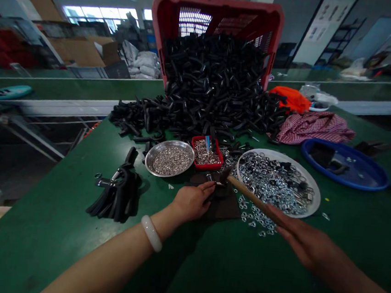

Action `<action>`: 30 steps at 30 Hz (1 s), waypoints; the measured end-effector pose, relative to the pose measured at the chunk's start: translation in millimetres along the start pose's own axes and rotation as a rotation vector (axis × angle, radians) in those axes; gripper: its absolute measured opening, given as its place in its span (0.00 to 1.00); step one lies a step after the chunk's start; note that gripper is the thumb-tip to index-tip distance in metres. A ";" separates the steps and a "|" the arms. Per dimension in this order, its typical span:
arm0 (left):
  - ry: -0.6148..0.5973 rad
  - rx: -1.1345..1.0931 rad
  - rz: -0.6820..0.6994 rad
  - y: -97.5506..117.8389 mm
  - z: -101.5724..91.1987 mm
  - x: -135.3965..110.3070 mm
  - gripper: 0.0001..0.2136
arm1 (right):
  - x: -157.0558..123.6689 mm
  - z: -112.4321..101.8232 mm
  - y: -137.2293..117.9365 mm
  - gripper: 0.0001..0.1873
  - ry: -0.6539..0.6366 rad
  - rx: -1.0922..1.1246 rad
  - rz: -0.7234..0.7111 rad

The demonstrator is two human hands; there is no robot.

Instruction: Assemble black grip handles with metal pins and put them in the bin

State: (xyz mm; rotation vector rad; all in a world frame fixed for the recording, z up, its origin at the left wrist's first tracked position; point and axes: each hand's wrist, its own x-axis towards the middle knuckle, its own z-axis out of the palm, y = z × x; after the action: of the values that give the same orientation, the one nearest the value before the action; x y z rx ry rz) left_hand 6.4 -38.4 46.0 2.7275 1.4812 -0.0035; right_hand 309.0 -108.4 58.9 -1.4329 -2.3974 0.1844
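I log the right hand (297, 239) closed around the wooden handle of a hammer (252, 198), its head just beside a small metal fitting (210, 177). I log the left hand (192, 202), with a pale bangle (151, 233) on its wrist, its fingers narrowed on that fitting over a dark pad (226, 209). Also on the green tabletop (51, 243): a steel bowl of rings (170, 159), a red tray of rings (207, 153), a round white tray of metal washers (278, 182), and a heap of black pieces (204, 87) spilling from a tipped red crate (216, 24).
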 end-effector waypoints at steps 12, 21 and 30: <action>-0.030 -0.025 0.052 -6.3 2.6 1.0 0.26 | 7.4 3.3 -24.4 0.30 -0.057 0.489 0.549; -0.033 -0.005 0.079 -7.5 0.3 1.5 0.26 | -13.5 2.6 -3.6 0.24 0.106 -0.102 0.107; -0.040 -0.020 0.076 -8.3 -2.6 2.1 0.26 | -10.6 -8.5 -3.6 0.27 0.173 -0.195 0.050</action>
State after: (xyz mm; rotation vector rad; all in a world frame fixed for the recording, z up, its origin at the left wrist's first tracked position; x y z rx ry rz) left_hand 0.6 -32.0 48.3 2.7493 1.3592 -0.0408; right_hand 313.6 -119.9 65.5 -1.5254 -2.2911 -0.1607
